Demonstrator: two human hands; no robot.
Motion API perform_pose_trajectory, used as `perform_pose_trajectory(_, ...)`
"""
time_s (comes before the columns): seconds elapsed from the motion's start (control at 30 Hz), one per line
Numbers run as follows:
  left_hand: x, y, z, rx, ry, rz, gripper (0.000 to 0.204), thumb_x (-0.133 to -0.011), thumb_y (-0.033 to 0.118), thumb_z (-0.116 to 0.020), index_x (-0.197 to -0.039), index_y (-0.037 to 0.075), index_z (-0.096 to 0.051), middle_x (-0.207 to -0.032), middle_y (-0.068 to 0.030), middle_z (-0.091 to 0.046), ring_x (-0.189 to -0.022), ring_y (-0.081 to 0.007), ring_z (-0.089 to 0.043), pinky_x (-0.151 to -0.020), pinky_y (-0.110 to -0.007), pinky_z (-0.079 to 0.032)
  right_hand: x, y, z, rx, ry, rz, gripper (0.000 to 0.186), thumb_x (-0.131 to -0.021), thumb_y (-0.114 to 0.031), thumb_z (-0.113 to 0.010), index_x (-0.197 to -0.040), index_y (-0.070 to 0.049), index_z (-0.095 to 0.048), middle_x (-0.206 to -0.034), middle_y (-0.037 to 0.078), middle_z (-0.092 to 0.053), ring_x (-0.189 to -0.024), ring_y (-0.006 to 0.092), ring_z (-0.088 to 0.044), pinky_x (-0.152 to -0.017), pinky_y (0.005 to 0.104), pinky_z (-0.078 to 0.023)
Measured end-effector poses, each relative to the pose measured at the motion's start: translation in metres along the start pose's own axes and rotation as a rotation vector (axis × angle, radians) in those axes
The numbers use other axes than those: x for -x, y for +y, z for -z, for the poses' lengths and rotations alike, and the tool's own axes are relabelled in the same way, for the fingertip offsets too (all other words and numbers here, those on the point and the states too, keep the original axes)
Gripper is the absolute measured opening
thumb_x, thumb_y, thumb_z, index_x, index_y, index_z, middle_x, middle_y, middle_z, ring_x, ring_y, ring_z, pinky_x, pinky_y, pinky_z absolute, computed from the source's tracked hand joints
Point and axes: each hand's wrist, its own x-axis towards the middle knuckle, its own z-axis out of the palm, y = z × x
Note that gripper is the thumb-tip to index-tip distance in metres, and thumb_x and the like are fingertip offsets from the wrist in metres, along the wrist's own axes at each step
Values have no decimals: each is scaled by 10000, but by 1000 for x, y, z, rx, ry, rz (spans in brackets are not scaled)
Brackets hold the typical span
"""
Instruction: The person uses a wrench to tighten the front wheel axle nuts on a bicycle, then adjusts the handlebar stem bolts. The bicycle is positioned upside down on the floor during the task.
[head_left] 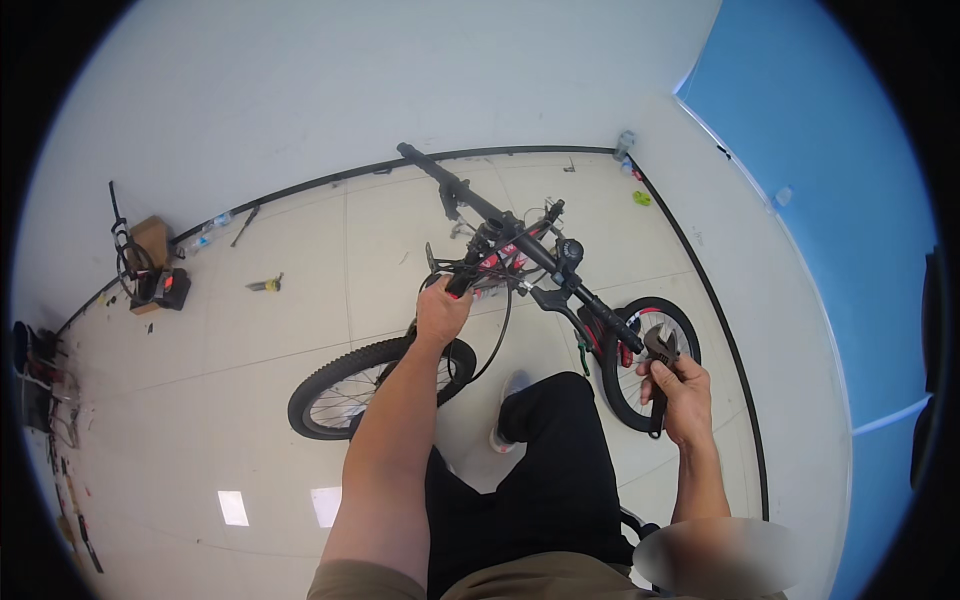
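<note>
A bicycle with a long black handlebar (486,208) stands leaning over in front of me. My left hand (440,312) is closed round a black part near the steering stem, mostly hidden by the fingers. The knobby front tyre (318,388) lies below it, to the left. My right hand (680,395) grips a black adjustable wrench (659,345), its jaw upward beside the right end of the handlebar. Behind that hand is the rear wheel (637,409) with red markings. Cables, brake levers and a round black fitting (569,250) cluster around the bar.
My shoe (505,420) is on the tiled floor (250,400) between the wheels. At the back left are a cardboard box (148,245), black parts, plastic bottles and a yellow-handled tool (265,285). A white wall (300,90) runs behind; a blue wall (820,200) stands right.
</note>
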Motion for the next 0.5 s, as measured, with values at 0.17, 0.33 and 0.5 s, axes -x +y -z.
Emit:
perform_pose_trajectory(0.17,-1,-5,3,6,-5,-7,263,-849,257,-761,-1015,54,-744,-885,-195,-741,-873,-393,-715,-793,-449,-556,0,-15,-28,195,-81,14,115,-1043,-86,-572,-990,-7,-637,-816,45,-699,-539,59,-469,-492,234,-372)
perform_pose_trajectory(0.33,3,7,2,3,-10,18,275,-849,282,-779,-1007,60,-745,-883,-187,-743,-868,-394,-713,-795,-456,-555,7,-6,-40,89,-127,-144,127,-1050,-91,-539,-999,17,-584,-853,119,-700,-527,79,-467,-455,255,-353)
perform_pose_trajectory(0.5,7,4,2,-33,9,-4,299,-835,301,-808,-1017,73,-746,-874,-175,-743,-852,-385,-713,-792,-459,-554,3,-22,-73,11,-216,-197,179,-1059,-111,-537,-1041,54,-607,-883,145,-717,-576,136,-618,-490,272,-468)
